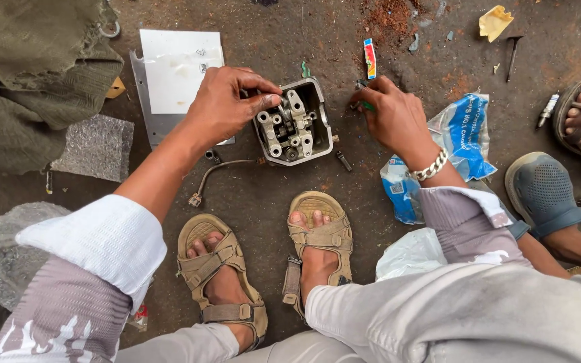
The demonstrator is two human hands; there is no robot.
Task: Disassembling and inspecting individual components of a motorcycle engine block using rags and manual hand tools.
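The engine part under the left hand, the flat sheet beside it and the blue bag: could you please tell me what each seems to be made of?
The engine part looks like cast metal, dull grey with paler machined pieces inside. The left hand grips its edge. The flat sheet seems thin sheet metal, its white face possibly a protective film. The blue bag looks like crinkled glossy plastic.

Dark grimy floor (270,202) showing rust-red stains; daylight falling evenly; olive cloth (28,81) lying top left; plastic bags (458,141) lying right.
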